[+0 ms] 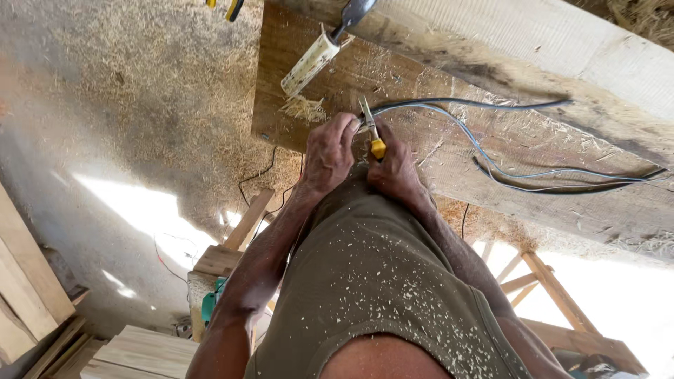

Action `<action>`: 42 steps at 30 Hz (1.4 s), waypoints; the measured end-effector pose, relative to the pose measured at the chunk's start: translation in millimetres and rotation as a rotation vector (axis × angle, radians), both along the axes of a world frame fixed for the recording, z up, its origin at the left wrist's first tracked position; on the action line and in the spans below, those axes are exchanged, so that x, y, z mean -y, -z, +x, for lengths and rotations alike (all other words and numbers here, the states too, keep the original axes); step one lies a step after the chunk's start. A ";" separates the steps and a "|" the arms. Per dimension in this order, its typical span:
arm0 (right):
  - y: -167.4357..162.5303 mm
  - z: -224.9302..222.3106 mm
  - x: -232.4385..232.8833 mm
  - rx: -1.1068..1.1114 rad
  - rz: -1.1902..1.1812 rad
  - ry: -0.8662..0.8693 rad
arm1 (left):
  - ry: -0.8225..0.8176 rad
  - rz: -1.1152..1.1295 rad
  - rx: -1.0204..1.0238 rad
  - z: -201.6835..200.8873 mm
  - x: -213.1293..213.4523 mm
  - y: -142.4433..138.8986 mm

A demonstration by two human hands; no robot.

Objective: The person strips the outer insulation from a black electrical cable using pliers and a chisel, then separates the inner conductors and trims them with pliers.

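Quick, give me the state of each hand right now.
Left hand: closed on the cable end.
Right hand: closed on the yellow-handled pliers, jaws at the cable.

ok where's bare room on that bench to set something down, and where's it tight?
Free: the dark board left of the chisel, out to its edge, and the pale beam above the cables. Tight: around the left hand and right hand at the pliers, and rightward where the cables trail. Shavings lie under the chisel.
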State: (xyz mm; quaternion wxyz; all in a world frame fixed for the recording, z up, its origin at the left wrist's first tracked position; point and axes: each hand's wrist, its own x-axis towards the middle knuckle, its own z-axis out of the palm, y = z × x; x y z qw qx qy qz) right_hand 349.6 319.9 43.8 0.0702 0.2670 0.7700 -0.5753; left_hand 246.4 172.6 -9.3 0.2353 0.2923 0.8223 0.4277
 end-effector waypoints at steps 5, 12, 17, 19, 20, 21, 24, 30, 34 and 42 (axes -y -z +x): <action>-27.8 -6.7 0.1 -0.139 -0.220 0.032 | -0.010 0.255 -0.186 -28.0 -10.3 -5.0; -0.9 -9.5 12.0 -0.037 -0.161 0.124 | -0.085 0.089 -0.130 -4.1 -3.2 -11.7; 21.3 -4.1 26.2 0.028 -0.093 0.146 | -0.127 -0.080 -0.017 -18.2 -9.7 -25.7; 26.1 0.3 25.2 -0.073 -0.099 0.151 | -0.130 0.073 -0.105 -22.1 -15.0 -38.2; 28.8 2.7 23.8 -0.124 -0.095 0.155 | -0.112 0.081 -0.085 -23.9 -16.8 -43.6; 32.8 2.9 23.9 -0.136 -0.029 0.162 | -0.097 0.081 -0.046 -18.0 -12.3 -51.6; 43.1 4.0 32.4 -0.153 0.060 0.201 | -0.103 0.048 0.058 1.6 -2.3 -56.7; 14.6 -3.6 24.8 -0.114 -0.021 0.266 | -0.120 -0.038 -0.013 -7.5 16.9 12.0; -26.7 -9.8 -50.2 0.056 -0.124 0.512 | -0.231 0.167 -0.191 -58.9 66.7 48.7; 18.1 -3.9 -12.9 -0.089 -0.234 0.262 | -0.295 0.406 0.424 2.1 65.1 -0.6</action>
